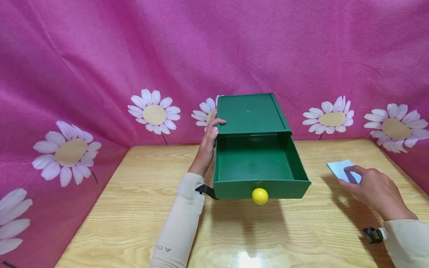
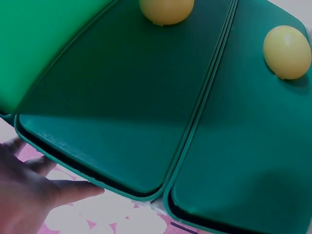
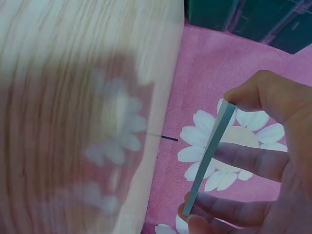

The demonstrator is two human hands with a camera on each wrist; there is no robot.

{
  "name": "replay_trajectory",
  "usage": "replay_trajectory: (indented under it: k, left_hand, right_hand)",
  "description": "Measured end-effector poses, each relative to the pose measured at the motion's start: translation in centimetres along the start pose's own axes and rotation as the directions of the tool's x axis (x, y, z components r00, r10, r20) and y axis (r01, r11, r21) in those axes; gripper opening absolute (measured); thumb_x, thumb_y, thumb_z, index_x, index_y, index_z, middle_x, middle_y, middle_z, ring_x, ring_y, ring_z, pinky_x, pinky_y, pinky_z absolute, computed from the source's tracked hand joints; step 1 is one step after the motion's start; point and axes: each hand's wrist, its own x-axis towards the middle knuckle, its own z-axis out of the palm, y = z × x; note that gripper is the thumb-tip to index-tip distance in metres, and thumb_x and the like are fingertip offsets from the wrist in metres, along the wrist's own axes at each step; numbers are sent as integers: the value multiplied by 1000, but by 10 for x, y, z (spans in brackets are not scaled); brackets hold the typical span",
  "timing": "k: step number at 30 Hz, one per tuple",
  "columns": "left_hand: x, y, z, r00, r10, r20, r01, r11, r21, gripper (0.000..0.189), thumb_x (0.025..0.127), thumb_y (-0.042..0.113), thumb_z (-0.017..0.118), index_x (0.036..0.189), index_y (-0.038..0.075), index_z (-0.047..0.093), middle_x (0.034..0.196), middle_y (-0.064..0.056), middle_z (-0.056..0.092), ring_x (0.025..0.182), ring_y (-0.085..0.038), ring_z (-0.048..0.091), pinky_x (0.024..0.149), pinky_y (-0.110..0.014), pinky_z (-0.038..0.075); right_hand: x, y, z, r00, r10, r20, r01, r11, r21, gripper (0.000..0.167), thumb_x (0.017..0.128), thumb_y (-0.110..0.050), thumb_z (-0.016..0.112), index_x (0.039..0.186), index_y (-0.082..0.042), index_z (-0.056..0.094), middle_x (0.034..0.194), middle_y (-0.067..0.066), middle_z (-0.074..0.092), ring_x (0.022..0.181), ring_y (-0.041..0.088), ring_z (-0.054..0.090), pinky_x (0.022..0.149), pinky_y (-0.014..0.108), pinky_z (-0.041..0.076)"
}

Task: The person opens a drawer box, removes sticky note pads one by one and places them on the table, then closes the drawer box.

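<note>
A green plastic drawer cabinet (image 1: 249,113) stands near the back of the table, its top drawer (image 1: 231,190) pulled out with a bare inside showing. A round yellow knob (image 1: 260,196) sits on that drawer's front. My left hand (image 1: 207,145) rests against the cabinet's left side, fingers extended, one fingertip over the top edge. In the left wrist view, lower drawer fronts (image 2: 243,126) with yellow knobs (image 2: 287,52) appear. To the right of the cabinet, my right hand (image 1: 378,190) pinches a light-blue pad of sticky notes (image 1: 340,167) above the table, thumb and fingers on opposite edges.
A light wood-grain table (image 1: 134,216) lies under everything. Pink cloth (image 1: 201,44) with large white daisies hangs behind it and at both sides. Black straps with small devices (image 1: 373,235) are on the wrists, over pale sleeves (image 1: 181,223).
</note>
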Motion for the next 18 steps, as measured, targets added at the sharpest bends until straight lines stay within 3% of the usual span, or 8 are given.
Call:
replay_trajectory:
  k: [5, 11, 18]
  left_hand:
    - [-3, 17, 0, 1000, -9, 13, 9, 1000, 1, 40, 100, 21, 28, 133, 1, 41, 162, -9, 2, 147, -22, 3, 114, -57, 10]
    - [-4, 18, 0, 1000, -16, 16, 16, 1000, 10, 41, 101, 21, 28, 133, 1, 40, 162, -8, 3, 147, -22, 3, 114, -56, 11]
    - [-4, 16, 1, 1000, -18, 21, 18, 1000, 9, 40, 101, 20, 28, 134, 2, 40, 162, -2, 4, 147, -21, 3, 114, -55, 11]
  right_hand:
    - [3, -1, 0, 999, 24, 37, -23, 1000, -13, 73, 79, -50, 71, 122, 7, 55, 85, 29, 60, 65, 30, 48, 50, 36, 39]
    - [2, 1, 3, 994, 61, 85, -60, 998, -16, 73, 80, -49, 71, 123, 7, 53, 83, 26, 59, 67, 31, 46, 54, 43, 42]
    - [0, 7, 9, 990, 80, 119, -78, 997, -18, 75, 80, -52, 71, 124, 6, 53, 110, 39, 55, 79, 41, 54, 65, 56, 44]
